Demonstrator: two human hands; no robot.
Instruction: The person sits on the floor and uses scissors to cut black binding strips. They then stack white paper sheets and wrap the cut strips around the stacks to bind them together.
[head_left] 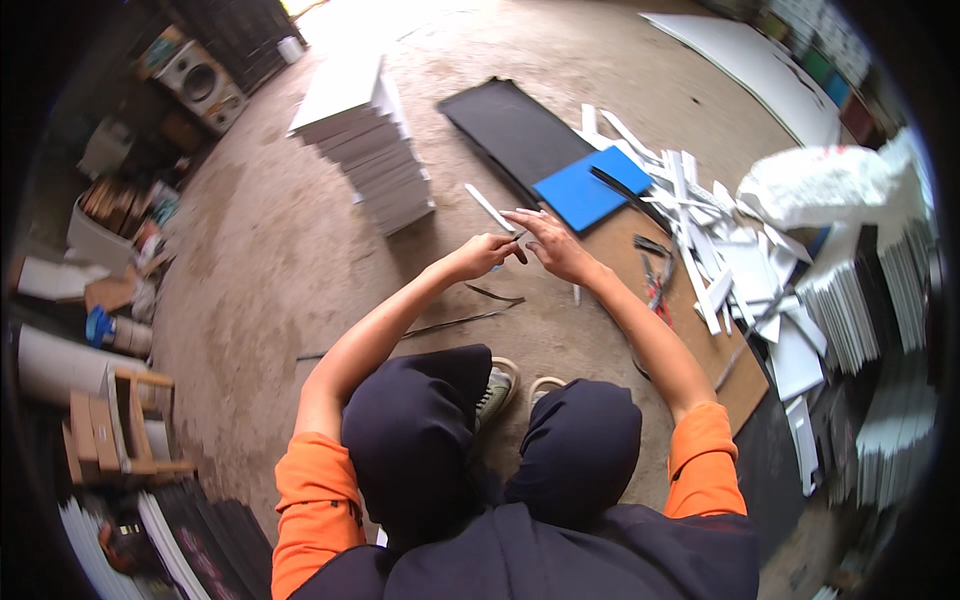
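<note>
In front of my knees my two hands are close together above the floor. My left hand is closed, with a small dark thing at its fingertips that is too small to name. My right hand reaches over to it with the fingers stretched out, their tips right beside that dark thing. A thin dark strip lies bent across the floor below my hands. Just beyond them is a narrow white strip.
A tall stack of white-topped sheets stands ahead. To the right lie a black panel, a blue sheet, red-handled tools on a brown board, and white offcuts. A small wooden stool stands left.
</note>
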